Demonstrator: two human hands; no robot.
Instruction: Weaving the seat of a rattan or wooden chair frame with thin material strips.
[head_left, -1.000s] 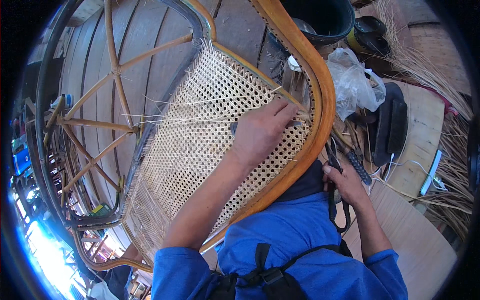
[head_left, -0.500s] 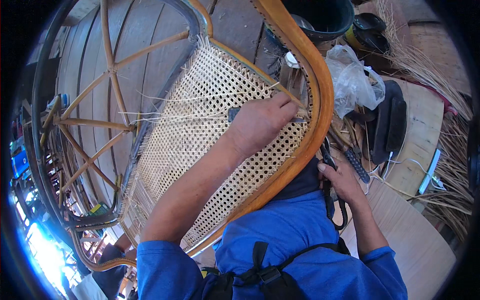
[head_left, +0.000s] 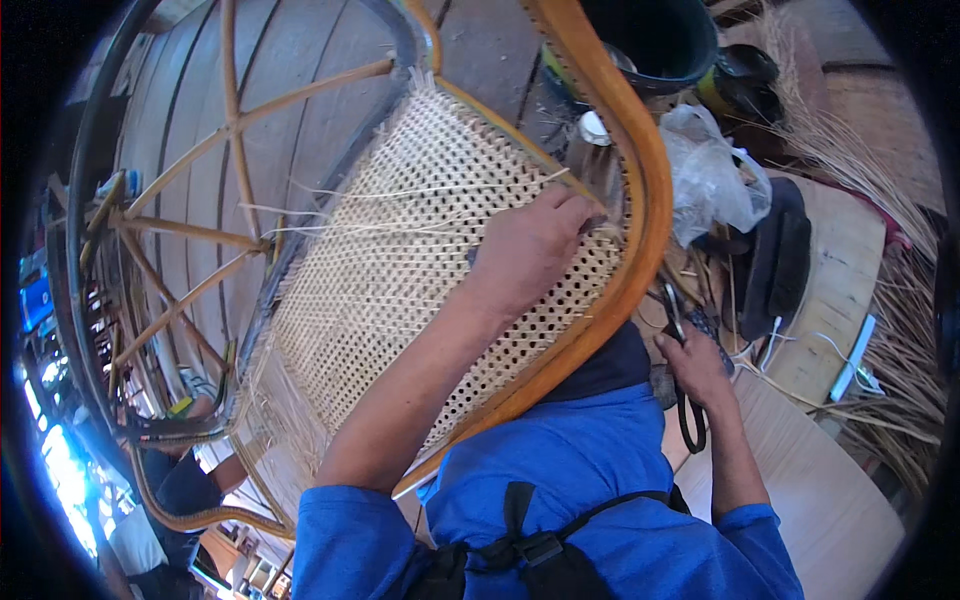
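A rattan chair frame (head_left: 640, 180) lies tilted across my lap, its seat filled with pale woven cane webbing (head_left: 400, 270). My left hand (head_left: 535, 245) rests on the webbing near the curved orange rim, fingers pinched on a thin cane strand (head_left: 420, 190) that runs left across the weave. Below the rim, my right hand (head_left: 695, 365) grips a pair of black-handled scissors (head_left: 685, 400), blades pointing up beside the frame.
A clear plastic bag (head_left: 710, 175), a dark bucket (head_left: 650, 40) and a black flat object (head_left: 775, 265) sit at the right on round wooden boards (head_left: 850, 250). Loose cane bundles (head_left: 900, 330) lie at far right. Wooden spokes (head_left: 200, 230) and plank floor show at left.
My left hand has slid a little toward the chair's rim along the webbing. My right hand has shifted slightly with the scissors. The chair has stayed put.
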